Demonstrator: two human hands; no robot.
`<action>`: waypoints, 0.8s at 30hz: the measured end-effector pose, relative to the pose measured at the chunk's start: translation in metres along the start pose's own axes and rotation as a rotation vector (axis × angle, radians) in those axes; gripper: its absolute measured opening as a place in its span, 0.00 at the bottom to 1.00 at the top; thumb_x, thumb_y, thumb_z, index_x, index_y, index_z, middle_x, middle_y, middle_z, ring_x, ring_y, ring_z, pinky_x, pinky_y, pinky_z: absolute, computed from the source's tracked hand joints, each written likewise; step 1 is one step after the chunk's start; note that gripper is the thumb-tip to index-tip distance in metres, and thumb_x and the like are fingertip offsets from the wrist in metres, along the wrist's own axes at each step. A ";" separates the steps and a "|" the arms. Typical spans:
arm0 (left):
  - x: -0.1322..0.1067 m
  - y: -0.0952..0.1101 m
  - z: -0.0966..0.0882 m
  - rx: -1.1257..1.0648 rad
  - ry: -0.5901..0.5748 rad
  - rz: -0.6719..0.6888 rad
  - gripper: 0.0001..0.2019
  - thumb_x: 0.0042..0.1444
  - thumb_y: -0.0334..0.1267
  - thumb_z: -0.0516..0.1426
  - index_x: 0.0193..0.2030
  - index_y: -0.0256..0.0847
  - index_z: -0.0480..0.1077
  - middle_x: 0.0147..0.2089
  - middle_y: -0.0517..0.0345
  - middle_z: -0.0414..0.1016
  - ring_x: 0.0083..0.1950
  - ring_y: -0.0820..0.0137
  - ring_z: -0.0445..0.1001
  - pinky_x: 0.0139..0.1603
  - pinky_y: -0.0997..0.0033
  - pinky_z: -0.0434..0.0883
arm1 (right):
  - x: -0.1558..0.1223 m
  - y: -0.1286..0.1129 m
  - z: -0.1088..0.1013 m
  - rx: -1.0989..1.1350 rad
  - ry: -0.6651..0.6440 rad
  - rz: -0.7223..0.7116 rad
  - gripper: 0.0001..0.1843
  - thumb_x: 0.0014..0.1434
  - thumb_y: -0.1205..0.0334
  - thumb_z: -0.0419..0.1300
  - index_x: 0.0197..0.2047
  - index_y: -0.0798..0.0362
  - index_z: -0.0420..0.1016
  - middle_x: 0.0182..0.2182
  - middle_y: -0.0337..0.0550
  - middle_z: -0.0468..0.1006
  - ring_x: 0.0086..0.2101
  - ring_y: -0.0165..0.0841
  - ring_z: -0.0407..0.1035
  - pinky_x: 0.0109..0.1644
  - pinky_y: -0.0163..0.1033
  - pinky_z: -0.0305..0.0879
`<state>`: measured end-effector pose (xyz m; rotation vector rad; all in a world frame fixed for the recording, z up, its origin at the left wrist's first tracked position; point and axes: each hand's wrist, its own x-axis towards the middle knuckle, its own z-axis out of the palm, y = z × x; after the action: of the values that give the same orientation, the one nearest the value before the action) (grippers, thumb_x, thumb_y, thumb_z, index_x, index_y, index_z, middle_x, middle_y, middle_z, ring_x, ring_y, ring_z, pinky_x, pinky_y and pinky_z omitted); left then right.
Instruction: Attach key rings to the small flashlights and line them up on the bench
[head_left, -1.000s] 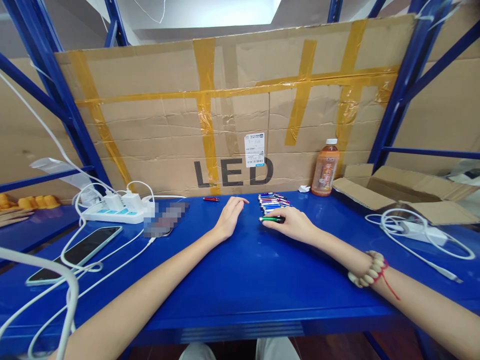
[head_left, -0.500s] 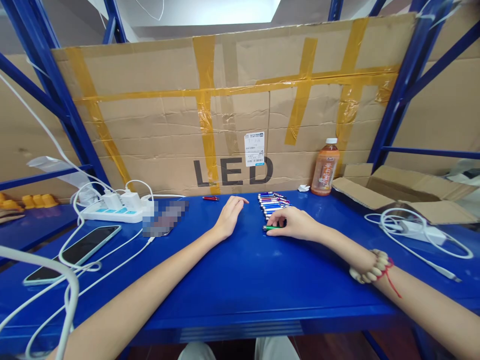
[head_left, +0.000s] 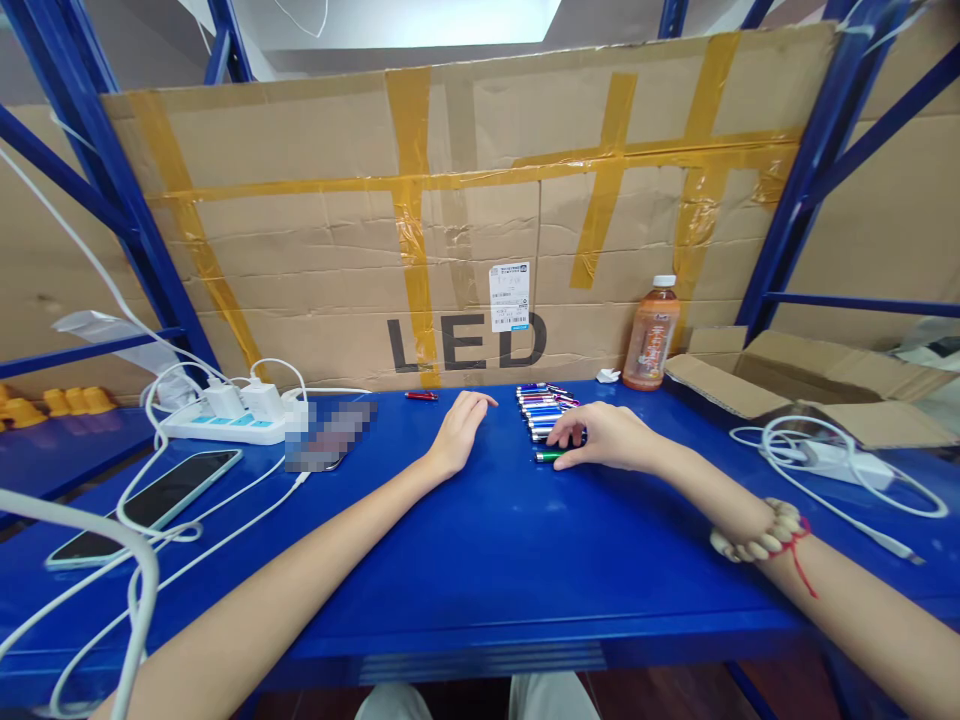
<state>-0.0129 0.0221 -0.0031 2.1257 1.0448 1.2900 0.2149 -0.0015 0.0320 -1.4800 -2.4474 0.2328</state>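
Observation:
My right hand [head_left: 600, 438] rests on the blue table [head_left: 487, 560] with its fingertips pinched on a small green pen-like stick [head_left: 550, 456]. That stick lies at the near end of a row of several similar coloured sticks [head_left: 541, 405]. Flat on the table to the left of the row lies my left hand [head_left: 459, 432], fingers stretched out and holding nothing. A single red stick [head_left: 421, 397] sits apart, further left near the cardboard.
A taped cardboard sheet marked LED [head_left: 465, 230] stands behind the table. An orange drink bottle [head_left: 651, 336] and an opened carton [head_left: 810, 385] are at the right, with a white cable [head_left: 825, 460]. A power strip [head_left: 225, 420] and a phone [head_left: 150, 505] lie left.
My right hand has slid the green stick a little to the right and closer to the row's near end. My left hand has stayed still.

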 end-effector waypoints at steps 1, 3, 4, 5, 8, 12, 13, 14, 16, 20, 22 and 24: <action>0.000 0.000 0.000 -0.001 -0.002 -0.001 0.16 0.60 0.42 0.41 0.39 0.40 0.67 0.44 0.53 0.66 0.49 0.66 0.66 0.53 0.65 0.63 | 0.000 0.000 -0.001 -0.014 0.004 0.000 0.12 0.44 0.49 0.65 0.33 0.43 0.77 0.31 0.31 0.77 0.32 0.29 0.69 0.30 0.32 0.56; 0.000 0.000 0.000 -0.004 -0.004 -0.001 0.16 0.60 0.42 0.41 0.40 0.40 0.66 0.45 0.53 0.66 0.49 0.66 0.66 0.53 0.65 0.62 | 0.000 0.000 -0.001 -0.037 0.013 -0.003 0.09 0.46 0.51 0.64 0.32 0.43 0.77 0.31 0.31 0.77 0.33 0.29 0.69 0.30 0.32 0.56; 0.000 0.000 0.000 -0.007 -0.004 -0.001 0.16 0.60 0.42 0.41 0.40 0.40 0.66 0.45 0.53 0.66 0.49 0.66 0.66 0.54 0.65 0.62 | 0.000 0.001 -0.001 -0.047 0.020 -0.004 0.08 0.47 0.52 0.63 0.31 0.43 0.77 0.30 0.31 0.77 0.32 0.29 0.69 0.29 0.32 0.55; 0.000 0.000 0.000 -0.009 -0.004 0.000 0.16 0.60 0.42 0.40 0.39 0.40 0.66 0.44 0.53 0.66 0.49 0.66 0.66 0.54 0.65 0.62 | 0.000 0.001 -0.001 -0.056 0.028 -0.003 0.07 0.47 0.53 0.63 0.31 0.43 0.77 0.30 0.31 0.77 0.32 0.29 0.69 0.29 0.32 0.55; 0.000 0.000 0.000 -0.007 -0.005 0.001 0.16 0.60 0.43 0.40 0.39 0.40 0.66 0.44 0.53 0.66 0.48 0.66 0.66 0.53 0.65 0.62 | 0.001 0.002 0.001 -0.083 0.062 0.004 0.06 0.47 0.54 0.64 0.31 0.43 0.77 0.30 0.32 0.77 0.32 0.29 0.69 0.28 0.32 0.55; 0.000 -0.001 0.000 0.002 -0.002 0.000 0.16 0.60 0.43 0.40 0.40 0.40 0.67 0.44 0.53 0.66 0.49 0.67 0.66 0.52 0.66 0.63 | 0.001 0.002 0.002 -0.107 0.090 0.011 0.05 0.48 0.54 0.63 0.30 0.43 0.77 0.30 0.33 0.78 0.31 0.30 0.70 0.27 0.32 0.55; 0.000 -0.001 0.000 0.002 -0.001 0.001 0.16 0.60 0.43 0.40 0.40 0.40 0.67 0.44 0.53 0.66 0.49 0.67 0.66 0.52 0.66 0.63 | 0.001 0.002 0.003 -0.110 0.094 0.012 0.05 0.48 0.54 0.63 0.30 0.43 0.77 0.31 0.33 0.78 0.32 0.31 0.70 0.28 0.32 0.55; 0.000 -0.001 0.000 0.000 -0.002 0.002 0.16 0.60 0.43 0.40 0.40 0.40 0.67 0.44 0.53 0.66 0.49 0.67 0.66 0.53 0.66 0.63 | 0.001 0.001 0.003 -0.113 0.098 0.014 0.05 0.48 0.54 0.63 0.31 0.43 0.77 0.31 0.33 0.78 0.32 0.31 0.70 0.28 0.32 0.55; 0.000 0.000 0.000 -0.004 -0.002 0.003 0.16 0.60 0.43 0.41 0.40 0.40 0.67 0.44 0.53 0.66 0.49 0.66 0.66 0.53 0.65 0.63 | 0.001 -0.001 0.004 -0.117 0.105 0.023 0.05 0.49 0.55 0.63 0.31 0.42 0.77 0.30 0.32 0.78 0.33 0.31 0.70 0.28 0.32 0.55; 0.000 0.001 0.000 -0.005 -0.003 -0.001 0.16 0.60 0.43 0.41 0.39 0.40 0.66 0.44 0.53 0.66 0.48 0.66 0.66 0.53 0.65 0.62 | 0.000 -0.003 0.005 -0.129 0.115 0.042 0.04 0.49 0.56 0.63 0.31 0.42 0.77 0.31 0.32 0.78 0.34 0.31 0.70 0.29 0.32 0.55; 0.000 0.001 0.000 -0.002 -0.005 -0.002 0.16 0.60 0.43 0.40 0.39 0.39 0.66 0.44 0.53 0.66 0.48 0.67 0.66 0.53 0.65 0.62 | 0.000 -0.004 0.005 -0.136 0.118 0.045 0.04 0.50 0.56 0.63 0.32 0.43 0.77 0.32 0.33 0.78 0.35 0.31 0.70 0.30 0.32 0.55; 0.000 0.001 0.000 0.012 -0.006 -0.004 0.16 0.60 0.43 0.40 0.39 0.40 0.67 0.44 0.53 0.66 0.48 0.67 0.66 0.53 0.65 0.62 | 0.000 -0.004 0.005 -0.138 0.123 0.041 0.04 0.50 0.57 0.63 0.32 0.43 0.77 0.32 0.32 0.78 0.35 0.32 0.70 0.31 0.33 0.56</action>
<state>-0.0126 0.0214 -0.0029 2.1337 1.0563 1.2782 0.2101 -0.0029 0.0286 -1.5524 -2.3786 -0.0195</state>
